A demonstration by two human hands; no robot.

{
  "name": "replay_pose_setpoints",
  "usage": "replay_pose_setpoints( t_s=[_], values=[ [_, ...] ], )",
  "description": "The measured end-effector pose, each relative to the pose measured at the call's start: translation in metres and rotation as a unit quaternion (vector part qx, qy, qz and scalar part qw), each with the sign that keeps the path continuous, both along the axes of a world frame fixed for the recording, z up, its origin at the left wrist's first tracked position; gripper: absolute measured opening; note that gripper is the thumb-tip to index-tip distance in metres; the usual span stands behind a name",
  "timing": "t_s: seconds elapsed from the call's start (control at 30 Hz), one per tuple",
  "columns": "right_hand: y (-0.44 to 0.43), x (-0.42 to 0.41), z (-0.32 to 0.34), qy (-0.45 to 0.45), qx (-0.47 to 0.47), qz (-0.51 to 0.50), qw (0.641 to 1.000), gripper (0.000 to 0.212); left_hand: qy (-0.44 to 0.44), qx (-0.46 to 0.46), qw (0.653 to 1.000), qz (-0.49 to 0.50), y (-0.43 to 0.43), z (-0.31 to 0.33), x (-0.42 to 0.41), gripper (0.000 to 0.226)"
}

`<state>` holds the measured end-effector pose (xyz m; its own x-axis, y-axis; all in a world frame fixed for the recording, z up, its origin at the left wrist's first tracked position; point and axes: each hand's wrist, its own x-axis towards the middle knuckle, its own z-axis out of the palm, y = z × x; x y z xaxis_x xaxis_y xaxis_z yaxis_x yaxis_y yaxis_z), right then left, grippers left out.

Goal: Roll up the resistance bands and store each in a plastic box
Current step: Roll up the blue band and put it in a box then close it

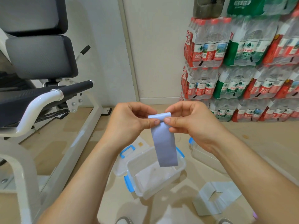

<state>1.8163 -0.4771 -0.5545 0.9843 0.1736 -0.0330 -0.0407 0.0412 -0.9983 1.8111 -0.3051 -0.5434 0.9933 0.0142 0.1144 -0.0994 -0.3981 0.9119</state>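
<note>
1. The left hand (129, 120) pinches the top edge of a flat light-blue rubber resistance band (164, 139) between thumb and fingers, on the left side of the band.
2. The right hand (191, 122) pinches the same top edge on the right side, and its thumb tip almost touches the left thumb.
3. The top end of the band is folded over a little, like the beginning of a roll; the rest hangs straight down from the two hands, in the air.
4. Under the hanging band stands an open clear plastic box with blue clips (155, 173) on the beige floor (267, 143). The lower end of the band is above this box, and I cannot tell if it touches the rim.
5. A clear lid with a blue handle (124, 156) lies just beside the box, on its left and far side.
6. A second clear plastic box with a blue clip (200, 151) is partly hidden behind the right wrist.
7. Another pale grey-blue band, loosely folded (216, 198), lies on the floor to the right of the open box.
8. At the left is a white exercise machine with black pads (42, 75).
9. At the far right, shrink-wrapped packs of water bottles with red and green labels (242, 65) are stacked against the white wall (158, 54).
</note>
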Motion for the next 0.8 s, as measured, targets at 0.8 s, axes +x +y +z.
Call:
replay_pose_setpoints(
  t_s=[0.8],
  values=[
    [-0.004,-0.001,0.005,-0.017,-0.022,0.069,0.997,0.031,0.067,-0.045,0.978,-0.192,0.014,0.005,-0.003,0.033]
  ],
)
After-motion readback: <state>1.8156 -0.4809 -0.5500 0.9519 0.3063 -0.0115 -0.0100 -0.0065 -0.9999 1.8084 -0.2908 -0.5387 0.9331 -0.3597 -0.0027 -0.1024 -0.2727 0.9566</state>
